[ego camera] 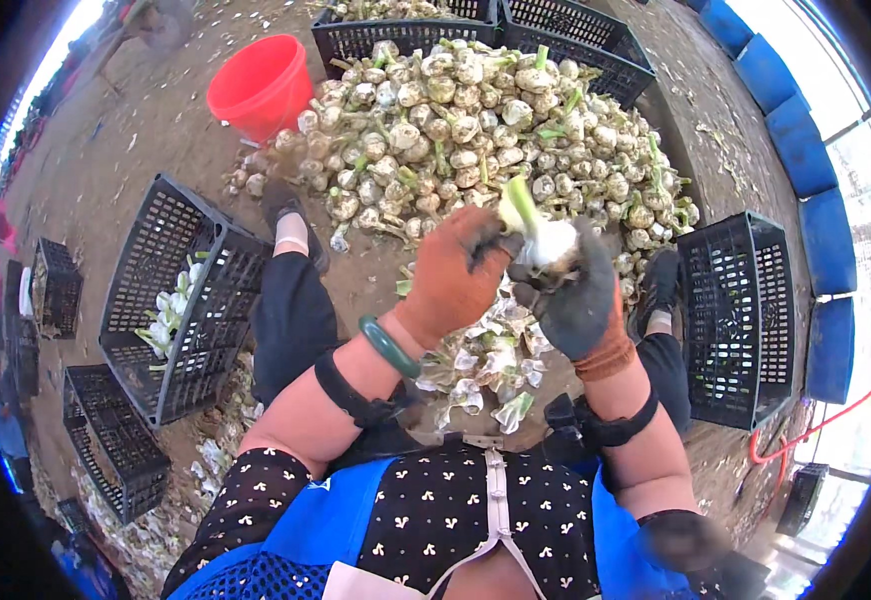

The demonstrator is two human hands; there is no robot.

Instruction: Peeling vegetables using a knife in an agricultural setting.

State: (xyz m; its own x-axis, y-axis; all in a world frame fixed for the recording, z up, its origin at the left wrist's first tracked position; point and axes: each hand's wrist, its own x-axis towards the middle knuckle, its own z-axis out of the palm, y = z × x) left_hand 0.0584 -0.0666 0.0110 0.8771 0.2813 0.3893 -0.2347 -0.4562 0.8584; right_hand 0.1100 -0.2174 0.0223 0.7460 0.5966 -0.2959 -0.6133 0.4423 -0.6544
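My right hand (574, 304), in an orange work glove with a dark coated palm, grips a garlic bulb (552, 244) from below and the right. Its white side faces up, the root end looks brown and ragged, and a thick green stem stub (522, 199) points up and left. My left hand (462, 270), gloved alike, pinches a pale flap of outer skin (509, 219) beside the stem; its fingertips are partly hidden. Beneath both hands, shed garlic skins (480, 367) lie between my legs. Beyond them rises a large heap of unpeeled garlic bulbs (435, 135).
Left of my leg, a tilted black plastic crate (207, 232) holds several white bulbs (173, 311). Another black crate (735, 322) stands at right. A red bucket (259, 86) adjoins the heap; more crates (574, 41) stand behind it. A red hose (825, 427) runs at far right.
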